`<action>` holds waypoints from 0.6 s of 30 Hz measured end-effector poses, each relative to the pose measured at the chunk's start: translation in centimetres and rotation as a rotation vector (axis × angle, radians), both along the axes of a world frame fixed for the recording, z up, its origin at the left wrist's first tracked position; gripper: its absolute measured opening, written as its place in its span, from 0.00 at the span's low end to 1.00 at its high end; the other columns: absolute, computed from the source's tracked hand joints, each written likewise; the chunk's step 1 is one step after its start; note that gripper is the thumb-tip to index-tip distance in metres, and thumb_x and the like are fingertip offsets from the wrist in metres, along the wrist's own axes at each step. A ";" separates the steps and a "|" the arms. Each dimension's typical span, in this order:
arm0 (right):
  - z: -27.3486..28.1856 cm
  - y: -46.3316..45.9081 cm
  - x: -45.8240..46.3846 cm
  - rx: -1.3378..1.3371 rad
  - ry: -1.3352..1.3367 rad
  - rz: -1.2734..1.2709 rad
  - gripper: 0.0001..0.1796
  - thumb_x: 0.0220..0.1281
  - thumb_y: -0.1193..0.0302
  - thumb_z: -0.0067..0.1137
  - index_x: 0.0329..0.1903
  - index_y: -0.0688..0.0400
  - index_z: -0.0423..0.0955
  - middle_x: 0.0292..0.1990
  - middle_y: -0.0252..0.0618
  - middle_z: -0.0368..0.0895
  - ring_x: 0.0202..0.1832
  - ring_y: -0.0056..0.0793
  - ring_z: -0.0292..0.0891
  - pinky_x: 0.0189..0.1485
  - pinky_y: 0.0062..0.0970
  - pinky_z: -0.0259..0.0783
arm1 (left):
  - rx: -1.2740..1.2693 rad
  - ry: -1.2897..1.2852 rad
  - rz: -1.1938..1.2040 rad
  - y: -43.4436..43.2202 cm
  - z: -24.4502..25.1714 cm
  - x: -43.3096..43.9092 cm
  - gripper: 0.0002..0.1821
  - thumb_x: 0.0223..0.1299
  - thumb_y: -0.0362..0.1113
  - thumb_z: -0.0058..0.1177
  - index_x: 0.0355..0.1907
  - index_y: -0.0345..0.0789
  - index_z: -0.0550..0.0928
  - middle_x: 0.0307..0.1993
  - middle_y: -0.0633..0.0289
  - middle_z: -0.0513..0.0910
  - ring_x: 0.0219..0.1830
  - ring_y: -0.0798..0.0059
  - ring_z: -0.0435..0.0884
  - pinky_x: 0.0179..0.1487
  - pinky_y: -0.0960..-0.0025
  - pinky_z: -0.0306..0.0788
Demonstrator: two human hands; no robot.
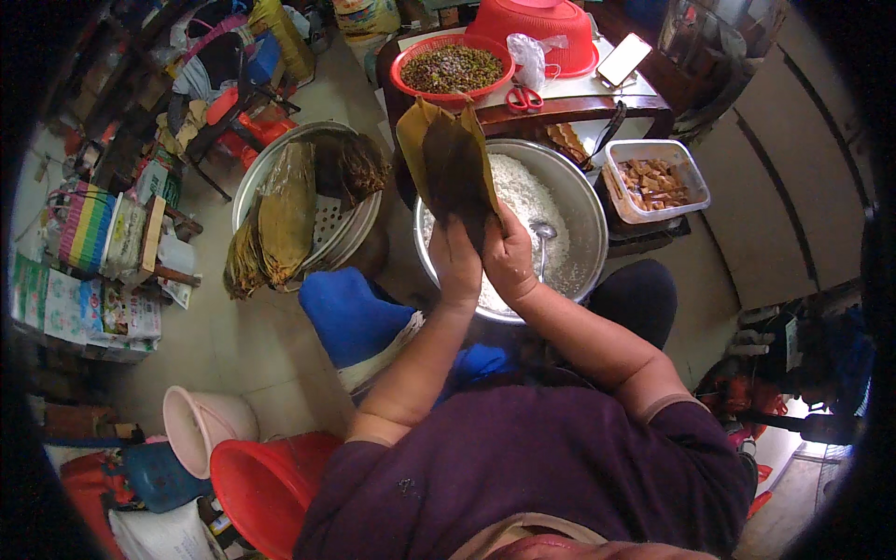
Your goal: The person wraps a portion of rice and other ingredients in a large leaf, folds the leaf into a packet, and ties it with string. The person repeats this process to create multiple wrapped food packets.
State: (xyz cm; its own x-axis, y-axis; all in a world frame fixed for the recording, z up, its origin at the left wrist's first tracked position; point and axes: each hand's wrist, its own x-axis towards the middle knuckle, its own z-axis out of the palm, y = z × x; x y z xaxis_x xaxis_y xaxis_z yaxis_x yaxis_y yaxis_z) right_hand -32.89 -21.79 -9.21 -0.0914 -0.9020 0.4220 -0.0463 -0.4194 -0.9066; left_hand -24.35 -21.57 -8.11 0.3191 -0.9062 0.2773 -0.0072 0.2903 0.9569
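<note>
Both of my hands hold broad leaves [448, 161] by their lower end, over a metal basin [595, 231] of white rice [528, 189]. My left hand [456, 257] grips the left side and my right hand [509, 250] the right side, close together. The leaves overlap, yellowish-green outside and dark in the middle, with their upper ends spread. A metal spoon [542, 234] lies in the rice beside my right hand. More long leaves [287, 217] rest in bundles across a perforated metal pan [329, 224] at the left. Some fingers are hidden behind the leaves.
Beyond the basin, a table [574, 106] bears a red basket [507, 73] of green beans, red scissors [525, 99] and a phone [624, 60]. A plastic tub [700, 189] of brown meat pieces stands right. A red bucket [245, 490] and a pale bucket [203, 427] stand lower left.
</note>
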 end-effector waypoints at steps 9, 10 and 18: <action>8.0 -2.7 -8.4 -0.843 1.260 0.218 0.31 0.61 0.72 0.52 0.68 0.60 0.65 0.70 0.49 0.66 0.74 0.42 0.61 0.76 0.44 0.56 | 0.667 0.882 -0.840 -0.7 0.9 6.3 0.25 0.75 0.47 0.36 0.58 0.29 0.77 0.51 0.48 0.83 0.52 0.57 0.84 0.59 0.54 0.76; 8.8 -3.0 -8.1 -0.925 1.284 0.313 0.30 0.61 0.70 0.52 0.68 0.59 0.66 0.70 0.47 0.67 0.73 0.40 0.63 0.76 0.43 0.57 | 0.722 0.914 -0.922 -0.4 0.8 6.3 0.25 0.76 0.47 0.35 0.58 0.29 0.76 0.52 0.48 0.83 0.52 0.57 0.84 0.59 0.54 0.77; 6.6 -2.5 -8.1 -0.912 1.112 0.538 0.25 0.63 0.68 0.52 0.63 0.57 0.71 0.60 0.43 0.78 0.56 0.39 0.80 0.57 0.37 0.79 | 0.741 0.886 -0.941 2.7 3.4 4.8 0.27 0.78 0.46 0.31 0.61 0.25 0.72 0.53 0.45 0.82 0.53 0.57 0.84 0.58 0.57 0.79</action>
